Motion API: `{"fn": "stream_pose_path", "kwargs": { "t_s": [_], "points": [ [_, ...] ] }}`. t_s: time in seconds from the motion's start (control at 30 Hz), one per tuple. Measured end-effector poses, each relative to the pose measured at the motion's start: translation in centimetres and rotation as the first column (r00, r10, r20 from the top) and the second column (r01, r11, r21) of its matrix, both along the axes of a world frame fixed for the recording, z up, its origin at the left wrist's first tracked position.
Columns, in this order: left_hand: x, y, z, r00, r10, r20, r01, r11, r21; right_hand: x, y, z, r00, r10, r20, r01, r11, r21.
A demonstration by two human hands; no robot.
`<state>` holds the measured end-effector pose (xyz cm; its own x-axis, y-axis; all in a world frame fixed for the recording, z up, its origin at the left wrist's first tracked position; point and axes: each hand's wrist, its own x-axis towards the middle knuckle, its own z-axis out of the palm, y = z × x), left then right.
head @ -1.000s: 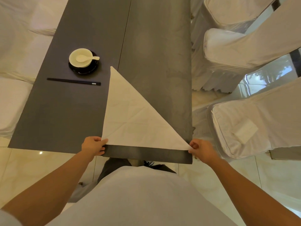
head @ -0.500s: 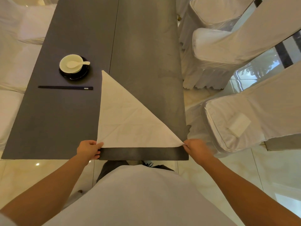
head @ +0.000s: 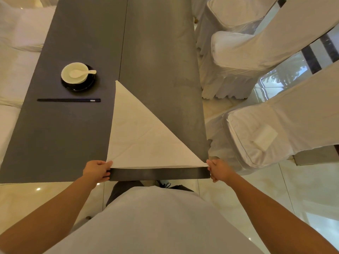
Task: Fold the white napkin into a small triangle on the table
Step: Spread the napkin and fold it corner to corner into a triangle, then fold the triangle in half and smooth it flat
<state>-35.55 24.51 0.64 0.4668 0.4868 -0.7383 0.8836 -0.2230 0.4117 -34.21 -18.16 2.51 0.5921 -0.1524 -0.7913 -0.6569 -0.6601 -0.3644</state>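
The white napkin [head: 139, 138] lies flat on the dark grey table [head: 73, 136] as one large triangle. Its long straight edge runs along the table's near edge and its tip points away from me, toward the bowl. My left hand [head: 97, 171] pinches the napkin's near left corner at the table edge. My right hand [head: 219, 170] pinches the near right corner, at the table's right front corner. Both hands keep the near edge stretched between them.
A cream bowl with a spoon [head: 76, 73] sits on a black saucer at the left, with black chopsticks [head: 68, 100] lying in front of it. White-covered chairs [head: 275, 132] stand close to the table's right side, more at the far left [head: 16, 43].
Both hands stay on the same napkin corners. The camera view has shifted slightly, and the napkin's near edge lies a little closer to the table's front edge.
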Motion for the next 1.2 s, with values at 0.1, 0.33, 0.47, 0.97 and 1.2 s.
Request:
{"fn": "stream_pose_path", "kwargs": {
  "t_s": [0.1, 0.33, 0.47, 0.97, 1.2],
  "points": [
    [-0.3, -0.2, -0.1, 1.0, 0.01, -0.002, -0.01, 1.0, -0.011, -0.1, -0.2, -0.9, 0.998, 0.015, -0.066, -0.016, 1.0, -0.014],
    [-1.2, -0.5, -0.1, 0.988, 0.15, 0.033, -0.147, 0.986, -0.082, 2.1, 2.7, 0.5, 0.854, 0.514, 0.076, -0.42, 0.77, -0.48],
    [-1.5, -0.4, -0.1, 0.977, 0.212, 0.039, -0.207, 0.972, -0.11, 4.8, 8.7, 0.8, 0.724, 0.658, 0.209, -0.56, 0.737, -0.378],
    [-1.2, 1.3, -1.2, 0.985, 0.174, 0.003, -0.17, 0.966, -0.195, 11.2, 27.8, -5.0, -0.401, 0.904, 0.149, -0.835, -0.293, -0.466],
    [-1.1, 1.7, -1.3, 0.997, 0.081, -0.01, -0.081, 0.974, -0.211, 15.1, 28.3, -5.4, -0.282, 0.946, 0.162, -0.863, -0.177, -0.473]
  ]
}}
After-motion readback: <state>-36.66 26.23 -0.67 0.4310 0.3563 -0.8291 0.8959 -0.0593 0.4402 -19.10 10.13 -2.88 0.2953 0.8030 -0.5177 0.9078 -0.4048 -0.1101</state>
